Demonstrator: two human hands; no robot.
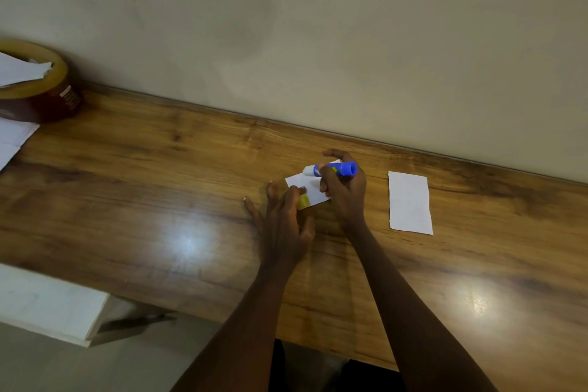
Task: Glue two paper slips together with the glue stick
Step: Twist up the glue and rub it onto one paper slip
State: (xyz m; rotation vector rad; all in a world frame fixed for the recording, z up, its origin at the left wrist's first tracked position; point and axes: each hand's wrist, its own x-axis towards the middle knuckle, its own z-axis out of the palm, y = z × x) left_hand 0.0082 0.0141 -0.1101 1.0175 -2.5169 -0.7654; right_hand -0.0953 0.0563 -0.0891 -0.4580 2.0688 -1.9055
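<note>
A white paper slip (300,183) lies on the wooden table (159,200), partly under both hands. My right hand (345,191) grips a blue glue stick (345,169), held sideways with its white uncapped tip pointing left over the slip. My left hand (283,219) rests on the slip's near left corner with fingers spread, and a yellow cap (303,201) shows under its fingers. A second white slip (409,202) lies flat to the right, apart from both hands.
A round brown tin (47,99) with paper in it stands at the far left against the wall. White sheets (12,137) lie in front of it. A white block (47,305) sits below the table's front edge at left.
</note>
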